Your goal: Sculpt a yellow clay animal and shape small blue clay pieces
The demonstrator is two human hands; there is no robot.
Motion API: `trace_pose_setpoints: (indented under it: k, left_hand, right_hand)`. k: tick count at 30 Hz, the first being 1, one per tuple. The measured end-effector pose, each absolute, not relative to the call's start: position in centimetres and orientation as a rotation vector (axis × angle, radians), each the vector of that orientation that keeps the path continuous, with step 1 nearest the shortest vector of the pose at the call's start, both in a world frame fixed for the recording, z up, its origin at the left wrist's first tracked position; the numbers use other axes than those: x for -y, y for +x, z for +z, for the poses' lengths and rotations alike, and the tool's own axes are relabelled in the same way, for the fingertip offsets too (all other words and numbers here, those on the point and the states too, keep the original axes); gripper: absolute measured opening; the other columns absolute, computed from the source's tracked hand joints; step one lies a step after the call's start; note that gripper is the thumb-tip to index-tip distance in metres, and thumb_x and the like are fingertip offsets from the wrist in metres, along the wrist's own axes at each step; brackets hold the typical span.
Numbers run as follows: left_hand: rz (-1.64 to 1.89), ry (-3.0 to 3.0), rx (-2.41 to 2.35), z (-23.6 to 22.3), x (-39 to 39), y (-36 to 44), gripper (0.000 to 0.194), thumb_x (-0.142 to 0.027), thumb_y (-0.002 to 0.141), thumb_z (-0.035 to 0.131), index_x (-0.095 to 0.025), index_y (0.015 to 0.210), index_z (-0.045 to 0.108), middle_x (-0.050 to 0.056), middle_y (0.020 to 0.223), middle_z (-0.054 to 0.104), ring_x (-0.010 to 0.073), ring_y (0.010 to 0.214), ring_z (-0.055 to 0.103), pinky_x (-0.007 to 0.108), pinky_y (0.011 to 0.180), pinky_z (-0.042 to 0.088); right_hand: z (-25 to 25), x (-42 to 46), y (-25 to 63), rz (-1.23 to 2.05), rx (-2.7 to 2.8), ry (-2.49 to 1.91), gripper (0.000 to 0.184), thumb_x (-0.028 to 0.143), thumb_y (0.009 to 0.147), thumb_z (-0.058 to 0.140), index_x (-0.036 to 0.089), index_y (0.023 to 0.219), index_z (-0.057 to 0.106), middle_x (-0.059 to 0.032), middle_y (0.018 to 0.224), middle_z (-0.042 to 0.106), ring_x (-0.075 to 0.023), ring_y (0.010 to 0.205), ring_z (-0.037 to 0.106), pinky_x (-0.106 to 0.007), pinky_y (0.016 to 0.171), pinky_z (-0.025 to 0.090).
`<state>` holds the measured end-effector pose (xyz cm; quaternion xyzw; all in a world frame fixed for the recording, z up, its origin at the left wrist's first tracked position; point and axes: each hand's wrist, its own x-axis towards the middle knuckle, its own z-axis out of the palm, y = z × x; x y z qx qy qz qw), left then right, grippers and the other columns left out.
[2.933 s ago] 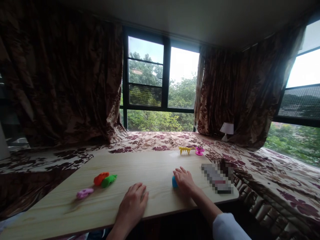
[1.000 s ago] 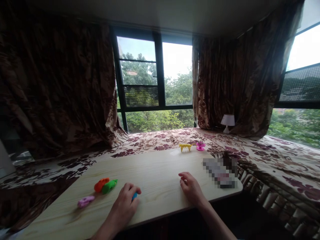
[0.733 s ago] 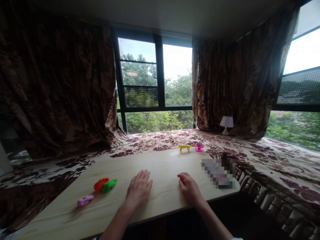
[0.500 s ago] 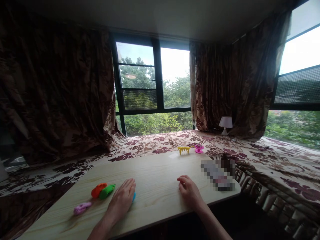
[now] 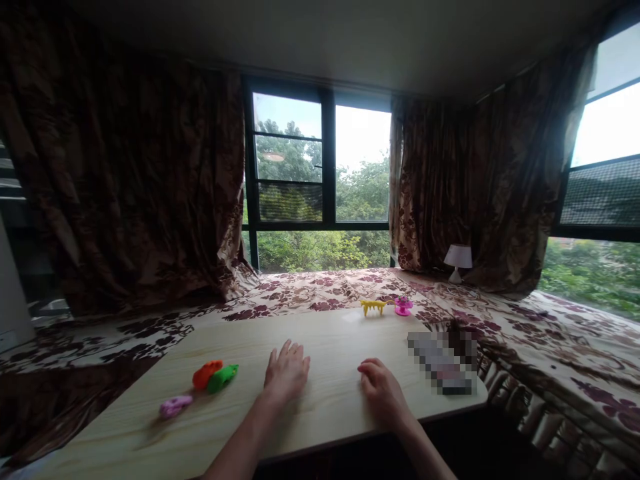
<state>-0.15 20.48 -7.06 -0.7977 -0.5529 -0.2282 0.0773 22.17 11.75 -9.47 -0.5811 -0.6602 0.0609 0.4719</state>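
Note:
My left hand [image 5: 287,373] is palm down over the middle of the table, its fingers stretched out and slightly apart. Whatever is under its palm is hidden; no blue shows around it now. Farther right, my right hand [image 5: 383,393] rests near the table's front edge with its fingers loosely bent and the thumb apart, and I see nothing in it. To the left of my left hand, an orange clay-like lump [image 5: 205,375] touches a green one [image 5: 223,379]. A pink-purple lump [image 5: 175,407] lies nearer to me.
The pale wooden table [image 5: 320,427] carries a yellow comb-like toy [image 5: 373,307] and a pink toy stand [image 5: 403,307] at its far edge. A blurred-out flat object [image 5: 443,367] lies at the right. Beyond are a flowered cover [image 5: 300,291] and a white lamp [image 5: 457,258].
My left hand has moved right, away from the orange and green lumps, and its fingers have spread. The blue thing that showed beside it is out of sight. My right hand stays put.

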Motion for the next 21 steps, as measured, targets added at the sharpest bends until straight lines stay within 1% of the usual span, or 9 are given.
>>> trace_pose_setpoints:
  k: [3,4,7,10,13,16,19,21]
  left_hand:
    - [-0.667,-2.331,1.784,-7.2,-21.2,-2.4,0.036,-0.036,0.085,0.052,-0.017,0.116,0.053,0.009,0.127,0.053,0.026,0.119,0.047,0.054,0.099,0.034]
    - [-0.655,-2.322,1.814,-7.4,-20.9,-3.4,0.037,-0.036,0.087,0.049,-0.016,0.118,0.052,0.011,0.128,0.053,0.0267,0.12,0.046,0.054,0.099,0.034]
    - [-0.614,-2.341,1.843,-8.2,-18.5,-6.0,0.045,-0.032,0.092,0.03,-0.009,0.127,0.046,0.016,0.134,0.05,0.028,0.129,0.037,0.05,0.102,0.032]
    - [-0.59,-2.374,1.802,-8.9,-15.5,-6.4,0.051,-0.031,0.091,0.023,-0.008,0.134,0.037,0.014,0.142,0.04,0.0252,0.134,0.029,0.046,0.106,0.028]
    - [-0.585,-2.426,1.707,-9.0,-13.8,-4.5,0.05,-0.03,0.09,0.025,-0.011,0.134,0.039,0.009,0.145,0.035,0.0219,0.136,0.025,0.042,0.109,0.025]
    - [-0.598,-2.447,1.637,-8.6,-14.3,-1.6,0.043,-0.03,0.09,0.03,-0.015,0.125,0.051,0.007,0.141,0.042,0.0213,0.135,0.026,0.041,0.11,0.023]
    - [-0.62,-2.411,1.654,-8.1,-16.8,0.5,0.035,-0.031,0.09,0.039,-0.016,0.116,0.056,0.01,0.136,0.049,0.023,0.132,0.031,0.046,0.109,0.021]
    - [-0.63,-2.365,1.717,-7.8,-18.9,0.8,0.035,-0.034,0.086,0.049,-0.017,0.116,0.054,0.01,0.131,0.051,0.0258,0.124,0.042,0.053,0.103,0.029]
  right_hand:
    - [-9.6,-11.9,22.3,0.158,1.611,-1.419,0.027,0.013,0.078,0.044,0.02,0.088,0.068,-0.0055,0.099,0.064,-0.0193,0.091,0.062,-0.028,0.083,0.048]
    - [-9.7,-12.0,22.3,0.165,1.607,-1.417,0.027,0.013,0.078,0.044,0.02,0.088,0.068,-0.0054,0.099,0.064,-0.0194,0.091,0.062,-0.028,0.083,0.047]
    - [-9.8,-12.0,22.5,0.189,1.597,-1.412,0.027,0.013,0.078,0.045,0.021,0.088,0.068,-0.005,0.099,0.065,-0.019,0.091,0.062,-0.028,0.083,0.047]
    - [-9.9,-11.9,22.5,0.202,1.595,-1.404,0.027,0.014,0.077,0.045,0.02,0.087,0.069,-0.0049,0.099,0.065,-0.0183,0.09,0.062,-0.027,0.083,0.046]
    - [-9.9,-11.8,22.3,0.199,1.603,-1.398,0.026,0.014,0.077,0.045,0.019,0.087,0.069,-0.0053,0.098,0.065,-0.0181,0.09,0.061,-0.026,0.083,0.046]
    - [-9.9,-11.9,22.2,0.192,1.614,-1.395,0.026,0.014,0.077,0.045,0.018,0.086,0.069,-0.0058,0.098,0.064,-0.0179,0.091,0.061,-0.026,0.084,0.045]
    - [-9.9,-11.9,22.2,0.189,1.623,-1.395,0.026,0.013,0.077,0.044,0.018,0.086,0.069,-0.0059,0.099,0.064,-0.0177,0.092,0.06,-0.025,0.084,0.044]
    - [-10.0,-11.9,22.2,0.191,1.629,-1.395,0.026,0.013,0.077,0.044,0.018,0.086,0.068,-0.0056,0.099,0.064,-0.0175,0.092,0.06,-0.025,0.084,0.044]
